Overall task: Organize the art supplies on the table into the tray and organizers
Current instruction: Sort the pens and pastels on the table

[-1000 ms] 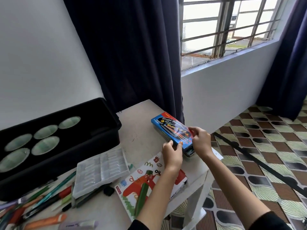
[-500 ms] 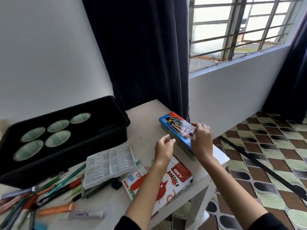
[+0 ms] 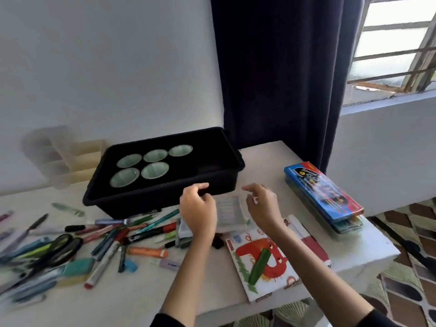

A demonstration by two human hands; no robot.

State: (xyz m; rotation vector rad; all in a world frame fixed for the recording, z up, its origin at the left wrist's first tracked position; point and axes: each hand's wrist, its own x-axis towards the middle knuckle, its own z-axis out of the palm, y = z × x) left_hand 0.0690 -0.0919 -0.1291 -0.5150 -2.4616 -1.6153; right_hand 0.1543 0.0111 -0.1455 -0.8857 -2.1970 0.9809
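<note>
Both empty, fingers loosely curled: left hand (image 3: 198,213), right hand (image 3: 263,208). Between them, clear case (image 3: 230,210), long axis 12-to-6 o'clock, about equally near each; tray (image 3: 165,200) at 11 o'clock.

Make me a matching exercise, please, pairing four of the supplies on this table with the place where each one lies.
Things
1. black tray
2. blue box
3. pastel box
4. orange marker

Places
A. at the front edge of the table, with a green stick lying on it
B. at the table's right end, near the curtain
C. at the back by the wall, with five round cups inside
D. among the loose pens on the left

Pairs: 1-C, 2-B, 3-A, 4-D
</note>
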